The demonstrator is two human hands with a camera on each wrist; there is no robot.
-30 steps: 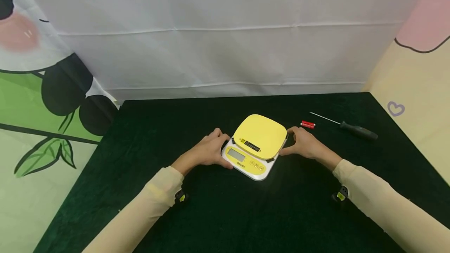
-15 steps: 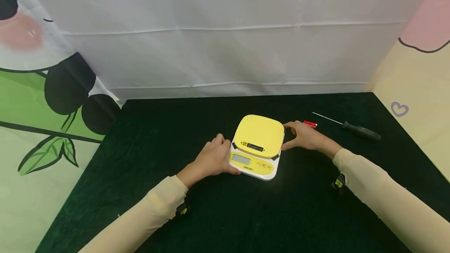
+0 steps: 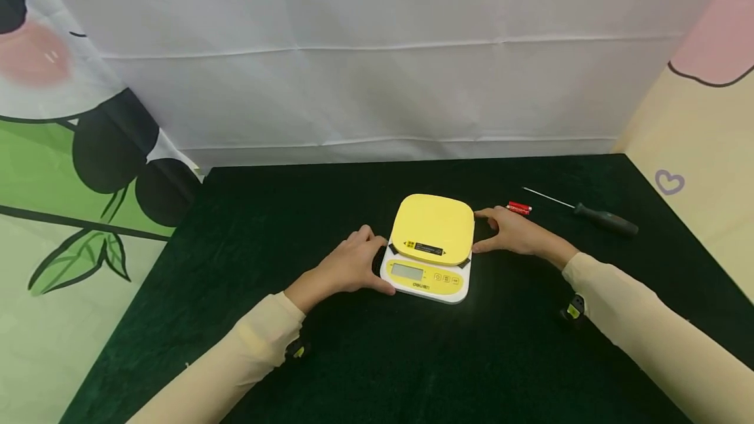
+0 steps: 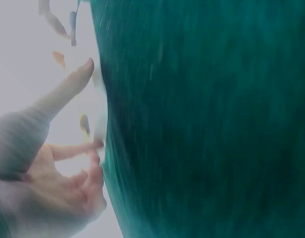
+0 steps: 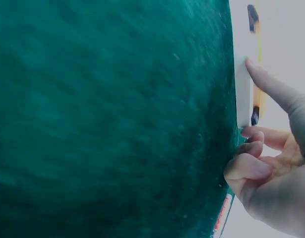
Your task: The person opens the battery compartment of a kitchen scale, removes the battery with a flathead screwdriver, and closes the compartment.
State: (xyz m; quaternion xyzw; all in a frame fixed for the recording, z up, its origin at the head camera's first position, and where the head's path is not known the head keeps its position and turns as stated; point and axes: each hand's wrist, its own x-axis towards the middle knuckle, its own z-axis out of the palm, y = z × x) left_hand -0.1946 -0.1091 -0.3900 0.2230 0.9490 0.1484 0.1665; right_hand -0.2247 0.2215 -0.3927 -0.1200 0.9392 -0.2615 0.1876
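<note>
A kitchen scale with a yellow pan and a white base lies flat on the dark green cloth, its display and buttons facing me. My left hand holds its left side, the thumb at the front corner and the fingers farther back. At the right side, my right hand grips the edge with thumb and forefinger. In the right wrist view, that thumb lies along the white side of the base, and the other fingers are curled. The left wrist view shows the left thumb stretched along the base, in strong glare.
Red batteries lie just behind the right hand, partly covered by it. Farther right is a screwdriver with a dark handle, its shaft pointing left. A white curtain hangs behind the green-covered table.
The scale has turned counterclockwise and stands straighter. Both hands have moved with it, the right one slightly left and back. In the last half second the left hand has shifted slightly left.
</note>
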